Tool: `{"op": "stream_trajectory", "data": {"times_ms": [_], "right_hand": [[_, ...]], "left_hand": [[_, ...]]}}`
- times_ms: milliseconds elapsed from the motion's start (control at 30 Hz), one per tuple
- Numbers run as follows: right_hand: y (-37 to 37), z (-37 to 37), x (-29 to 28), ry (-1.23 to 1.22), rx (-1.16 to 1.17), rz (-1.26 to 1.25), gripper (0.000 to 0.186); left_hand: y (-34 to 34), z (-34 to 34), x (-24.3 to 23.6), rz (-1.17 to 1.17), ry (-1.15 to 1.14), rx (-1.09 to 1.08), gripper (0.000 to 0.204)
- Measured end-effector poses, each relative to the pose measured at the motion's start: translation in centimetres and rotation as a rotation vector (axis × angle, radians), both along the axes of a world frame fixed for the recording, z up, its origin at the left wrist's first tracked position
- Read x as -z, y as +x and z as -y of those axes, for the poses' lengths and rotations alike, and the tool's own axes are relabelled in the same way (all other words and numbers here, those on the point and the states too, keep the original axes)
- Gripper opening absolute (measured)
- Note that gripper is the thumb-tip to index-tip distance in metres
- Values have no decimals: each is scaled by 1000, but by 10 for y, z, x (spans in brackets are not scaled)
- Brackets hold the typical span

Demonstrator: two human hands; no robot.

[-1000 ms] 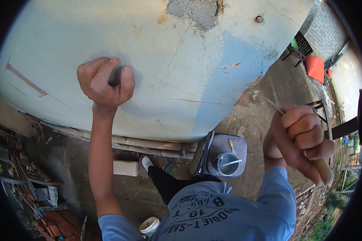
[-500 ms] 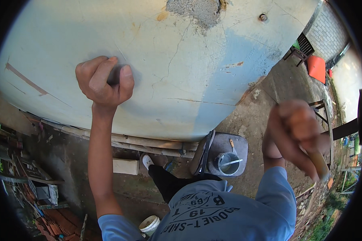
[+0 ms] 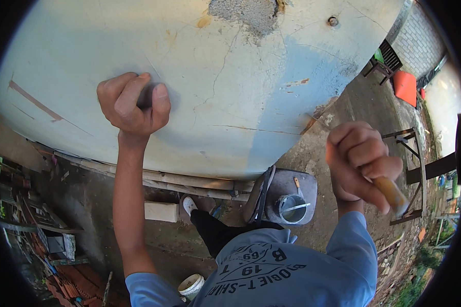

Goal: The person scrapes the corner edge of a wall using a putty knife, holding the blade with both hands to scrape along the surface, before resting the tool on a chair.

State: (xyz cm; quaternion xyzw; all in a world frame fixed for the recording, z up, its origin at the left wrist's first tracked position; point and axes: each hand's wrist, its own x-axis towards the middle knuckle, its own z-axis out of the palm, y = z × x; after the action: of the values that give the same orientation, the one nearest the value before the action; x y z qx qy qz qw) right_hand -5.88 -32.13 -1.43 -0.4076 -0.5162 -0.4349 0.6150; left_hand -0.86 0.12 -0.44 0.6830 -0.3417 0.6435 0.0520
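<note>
Diagonally, tan tool handle point(image 3: 392, 195), end pointing lower right, in right grip point(image 3: 361, 159)

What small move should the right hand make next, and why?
Probably guide the tool lightly along the chipped edge of the wall: the right hand grips it, front end aimed toward that broken corner. Whether its tip touches there is too blurred to tell.

A soft grey-blue cotton-looking T-shirt point(image 3: 264, 256) covers the torso, its chest marked with dark block lettering and crossed thin lines point(image 3: 256, 266). Its plain short sleeves point(image 3: 352, 240) match the body in colour and leave the forearms point(image 3: 130, 204) bare. Below are black trousers point(image 3: 208, 233) and a whitish, round-toed shoe point(image 3: 189, 205).
</note>
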Motion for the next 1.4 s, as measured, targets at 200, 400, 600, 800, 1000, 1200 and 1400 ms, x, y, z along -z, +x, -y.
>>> {"op": "stream_trajectory", "data": {"times_ms": [200, 400, 600, 800, 1000, 1200, 1400], "right_hand": [[-12, 7, -7, 217, -28, 251, 56], [-17, 9, -7, 136, 44, 244, 56], [-21, 8, -6, 37, 87, 200, 57], [-22, 3, -2, 64, 66, 80, 56], [-13, 2, 3, -38, 39, 36, 57], [-6, 4, 7, -127, 79, 19, 57], [-6, 6, 4, -168, 17, -48, 54]], "left_hand": [[1, 3, 0, -5, -12, 15, 29], [0, 1, 1, -11, -23, 9, 28], [4, 3, 1, 51, -49, 17, 27], [-2, 0, 1, 2, -7, 9, 28], [1, -1, 3, 62, -43, -6, 27], [3, 0, 1, 56, -38, -3, 26], [3, -3, 3, 49, -44, 2, 26]]}}
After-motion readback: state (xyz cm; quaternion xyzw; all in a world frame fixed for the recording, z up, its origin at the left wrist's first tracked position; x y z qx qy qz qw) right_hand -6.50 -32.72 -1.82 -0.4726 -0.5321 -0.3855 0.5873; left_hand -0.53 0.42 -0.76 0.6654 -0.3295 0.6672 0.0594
